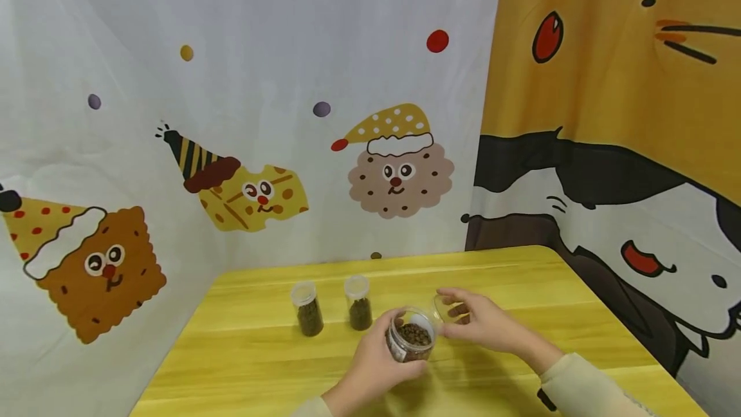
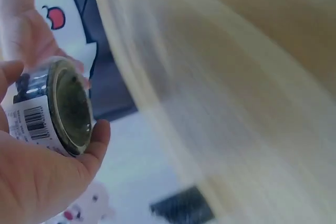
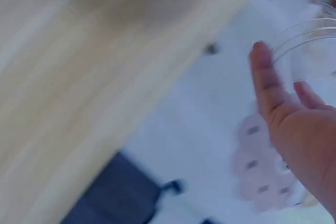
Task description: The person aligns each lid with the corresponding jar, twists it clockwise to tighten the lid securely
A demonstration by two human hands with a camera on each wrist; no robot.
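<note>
My left hand (image 1: 376, 360) grips a clear plastic jar (image 1: 412, 347) of small brown pellets, its open mouth tilted toward the head camera. A white barcode label (image 2: 34, 121) and the jar's round base show in the left wrist view. Just right of the rim, my right hand (image 1: 483, 324) holds a clear round lid (image 1: 439, 309) between thumb and fingers. The lid (image 3: 310, 45) is partly cut off by the edge of the right wrist view. Both hands are above the table.
Two clear capped bottles with dark contents, a left one (image 1: 309, 317) and a right one (image 1: 359, 314), stand behind the jar on the yellow wood-grain table (image 1: 243, 340). A cartoon-printed curtain (image 1: 278, 82) hangs behind and at the sides. A small black object (image 1: 546, 399) lies near the right sleeve.
</note>
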